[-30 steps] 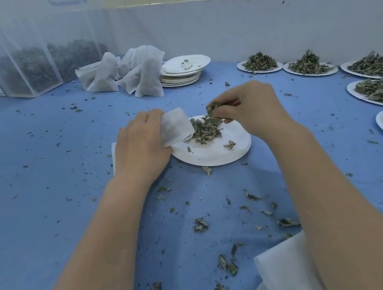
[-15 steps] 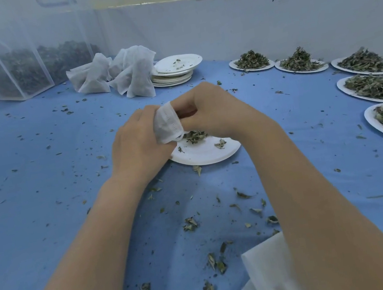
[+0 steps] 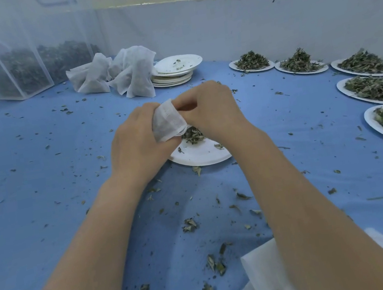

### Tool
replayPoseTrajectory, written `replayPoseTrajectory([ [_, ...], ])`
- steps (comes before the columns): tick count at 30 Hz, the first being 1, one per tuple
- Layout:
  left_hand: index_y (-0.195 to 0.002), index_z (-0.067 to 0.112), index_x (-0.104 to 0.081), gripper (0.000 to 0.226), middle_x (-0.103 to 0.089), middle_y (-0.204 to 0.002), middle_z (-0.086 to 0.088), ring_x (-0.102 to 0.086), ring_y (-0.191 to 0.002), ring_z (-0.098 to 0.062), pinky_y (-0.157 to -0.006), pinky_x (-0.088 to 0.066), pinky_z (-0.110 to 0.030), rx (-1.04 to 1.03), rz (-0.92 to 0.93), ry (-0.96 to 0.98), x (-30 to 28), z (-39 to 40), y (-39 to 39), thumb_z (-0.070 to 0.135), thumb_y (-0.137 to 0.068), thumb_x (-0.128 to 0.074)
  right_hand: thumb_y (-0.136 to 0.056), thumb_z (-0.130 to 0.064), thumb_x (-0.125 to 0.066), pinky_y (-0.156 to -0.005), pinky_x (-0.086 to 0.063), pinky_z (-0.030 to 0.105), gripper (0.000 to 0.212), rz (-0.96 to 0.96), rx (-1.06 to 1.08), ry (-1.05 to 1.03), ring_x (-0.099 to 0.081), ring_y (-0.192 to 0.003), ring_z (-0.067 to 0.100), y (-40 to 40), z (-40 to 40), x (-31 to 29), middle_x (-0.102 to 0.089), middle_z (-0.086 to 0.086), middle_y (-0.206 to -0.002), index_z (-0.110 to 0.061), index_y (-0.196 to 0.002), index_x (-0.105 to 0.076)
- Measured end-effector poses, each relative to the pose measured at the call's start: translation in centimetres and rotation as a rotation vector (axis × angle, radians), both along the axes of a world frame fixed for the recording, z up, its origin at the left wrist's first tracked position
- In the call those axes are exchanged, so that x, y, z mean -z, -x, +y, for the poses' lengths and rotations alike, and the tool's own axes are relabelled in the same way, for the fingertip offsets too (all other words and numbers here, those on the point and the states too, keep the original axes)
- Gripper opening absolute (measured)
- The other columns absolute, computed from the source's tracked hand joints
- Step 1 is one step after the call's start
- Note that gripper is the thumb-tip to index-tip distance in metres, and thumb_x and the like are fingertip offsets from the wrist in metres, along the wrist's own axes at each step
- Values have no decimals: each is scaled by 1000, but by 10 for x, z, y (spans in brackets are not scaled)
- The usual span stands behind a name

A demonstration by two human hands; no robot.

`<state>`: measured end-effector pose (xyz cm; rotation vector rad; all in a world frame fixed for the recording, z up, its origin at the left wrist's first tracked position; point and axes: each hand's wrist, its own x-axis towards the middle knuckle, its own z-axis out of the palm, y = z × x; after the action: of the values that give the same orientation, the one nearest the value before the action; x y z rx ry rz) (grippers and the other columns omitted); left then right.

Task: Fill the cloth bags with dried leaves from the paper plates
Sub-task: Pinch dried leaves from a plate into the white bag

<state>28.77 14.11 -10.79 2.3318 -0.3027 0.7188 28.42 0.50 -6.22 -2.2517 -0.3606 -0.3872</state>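
hands [image 3: 177, 124] amid leaf plates [image 3: 363, 63], filled bags [image 3: 121, 72]

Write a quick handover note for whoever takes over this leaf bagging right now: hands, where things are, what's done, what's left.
Left hand grips the cloth bag above the near plate.
Right hand is curled at the bag's mouth; whether it holds leaves is hidden.
Done: filled bags lie at the back beside the emptied plates.
Left: a small pile on the near plate, then the full plates at right. Empty bags lie nearest you.
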Motion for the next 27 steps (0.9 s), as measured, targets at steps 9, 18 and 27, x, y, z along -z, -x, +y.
replayPoseTrajectory([
  [9, -100, 14, -59, 40, -56, -86, 6, -52, -81, -18, -69, -43, -35, 0, -22, 32, 1, -7, 4, 23, -64, -74, -79, -5, -62, -48, -36, 20, 16, 78, -61, 128, -44, -58, 11, 4, 8, -4, -65, 6, -65, -13, -79, -75],
  [18, -111, 26, -52, 49, -50, -97, 15, -49, -87, -15, -72, -39, -31, -1, 97, -91, 0, 10, -1, 33, -67, -71, -84, -11, -59, -50, -35, 17, 17, 239, -156, -4, -41, -50, 6, -2, -10, -1, -55, 9, -64, -18, -82, -74],
  [27, -115, 20, -53, 44, -56, -109, -2, -52, -97, -28, -75, -36, -31, -109, 66, -127, 1, 23, -6, 25, -74, -69, -98, -18, -41, -87, -38, 15, 33, 118, 210, 166, -52, -115, 12, -23, -29, 32, -57, -3, -131, -24, -124, -60],
])
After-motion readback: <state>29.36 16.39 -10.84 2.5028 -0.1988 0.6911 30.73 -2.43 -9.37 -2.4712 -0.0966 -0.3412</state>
